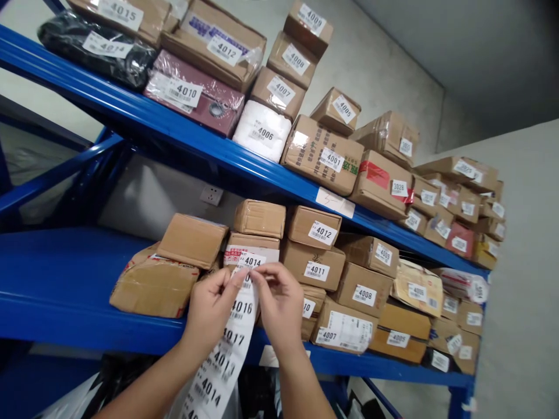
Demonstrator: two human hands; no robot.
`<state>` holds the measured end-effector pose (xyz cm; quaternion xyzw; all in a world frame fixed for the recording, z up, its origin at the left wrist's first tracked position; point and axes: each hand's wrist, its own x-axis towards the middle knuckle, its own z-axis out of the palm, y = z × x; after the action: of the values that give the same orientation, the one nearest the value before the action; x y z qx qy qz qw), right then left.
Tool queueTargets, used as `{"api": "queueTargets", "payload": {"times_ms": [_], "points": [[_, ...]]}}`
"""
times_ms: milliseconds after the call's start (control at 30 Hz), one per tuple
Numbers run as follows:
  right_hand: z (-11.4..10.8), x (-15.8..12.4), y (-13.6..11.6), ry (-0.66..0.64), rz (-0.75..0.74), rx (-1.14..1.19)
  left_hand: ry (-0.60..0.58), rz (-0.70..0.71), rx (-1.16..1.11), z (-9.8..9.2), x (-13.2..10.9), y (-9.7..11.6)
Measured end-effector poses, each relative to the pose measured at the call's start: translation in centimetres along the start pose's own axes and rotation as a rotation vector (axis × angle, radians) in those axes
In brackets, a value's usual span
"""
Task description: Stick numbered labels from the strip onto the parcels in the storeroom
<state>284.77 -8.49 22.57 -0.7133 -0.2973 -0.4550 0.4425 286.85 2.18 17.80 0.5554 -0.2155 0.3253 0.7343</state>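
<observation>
A long strip of white number labels (233, 340) hangs down between my forearms. My left hand (213, 305) pinches the strip near its upper end, fingers closed on its left edge. My right hand (279, 302) is closed too, thumb and fingertips pinching at the strip's top right, close to a label reading 4014 (252, 261). Whether that label is still joined to the strip or sits on the parcel behind is hard to tell. Just behind my hands stand an unlabelled brown box (259, 219) and, under it, a partly hidden white-and-red printed box (233, 243).
Blue shelving (144, 137) runs across the view on two levels. Labelled cartons fill the upper shelf, among them a carton marked 4001 (323, 156). On the lower shelf, a carton marked 4011 (312, 265) stands right of my hands and a taped brown parcel (152, 285) lies left.
</observation>
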Motion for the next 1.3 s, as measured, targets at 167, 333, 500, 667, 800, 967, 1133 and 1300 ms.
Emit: {"api": "queueTargets", "payload": {"times_ms": [167,333,500,667,800,967,1133,1300], "points": [[-1.2,7.5,0.1,0.048,-0.253,-0.246,-0.202,0.413,0.362,-3.0,1.3,1.8],[-1.3,11.6,1.3,-0.157,-0.373,-0.564,-0.124,0.544,0.693,-4.5,7.3,6.3],[-1.2,10.7,1.1,-0.179,-0.328,-0.688,-0.208,0.354,1.094,-2.0,14.1,8.8],[-0.9,10.0,1.1,-0.082,-0.453,-0.889,-0.464,0.288,1.011,-1.2,16.3,8.4],[0.2,9.0,2.3,-0.059,-0.441,-0.781,-0.44,0.411,0.952,-1.8,15.5,8.2],[1.0,7.9,2.4,0.132,-0.288,-0.376,-0.319,0.44,1.013,-1.8,13.0,8.9],[0.2,5.0,1.2,0.463,-0.364,-0.202,-0.162,0.551,0.983,-1.6,8.7,8.7],[-0.2,0.2,2.8,0.512,-0.546,-0.101,-0.123,0.856,0.813,-2.6,3.9,5.9]]}}
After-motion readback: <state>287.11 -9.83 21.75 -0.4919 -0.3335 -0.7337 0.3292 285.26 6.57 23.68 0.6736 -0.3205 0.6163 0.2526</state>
